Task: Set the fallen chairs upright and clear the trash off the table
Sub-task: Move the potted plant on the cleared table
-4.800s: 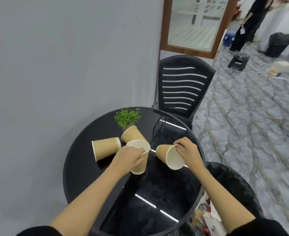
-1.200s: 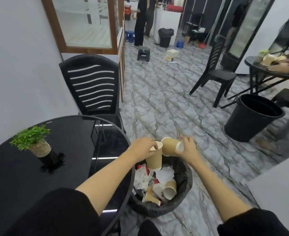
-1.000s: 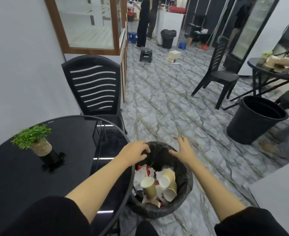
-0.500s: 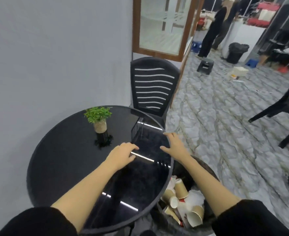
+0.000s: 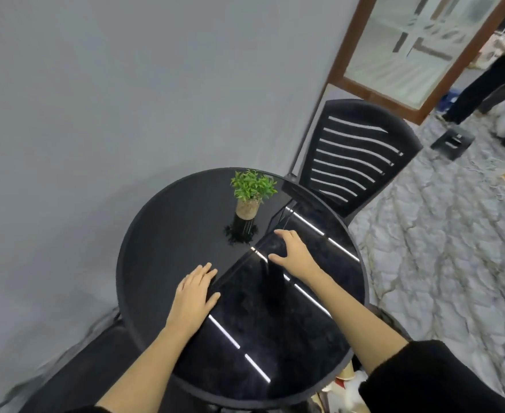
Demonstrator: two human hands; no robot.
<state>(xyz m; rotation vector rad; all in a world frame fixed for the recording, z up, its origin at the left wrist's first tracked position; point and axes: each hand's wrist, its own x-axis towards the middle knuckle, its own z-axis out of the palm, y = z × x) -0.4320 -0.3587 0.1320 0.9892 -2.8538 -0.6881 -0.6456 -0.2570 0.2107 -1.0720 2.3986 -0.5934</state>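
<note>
Table (image 5: 162,234), round with a glossy black top, sits against the grey wall (image 5: 126,84) on the left. On it stands 1 small plant (image 5: 252,186) in a tan pot, toward the far side. Both hands are over the top, and neither holds anything. The left hand (image 5: 194,293) is flat, palm down, fingers together, near the table's middle; whether it touches the glass I cannot tell. The right hand (image 5: 293,253) is to its right and a little farther, fingers spread and slightly curled, near the plant but apart from it. A black chair (image 5: 358,156) with a slatted back stands upright at the far right edge of the table. At the near right edge, paper cups (image 5: 345,378) show below the tabletop.
</note>
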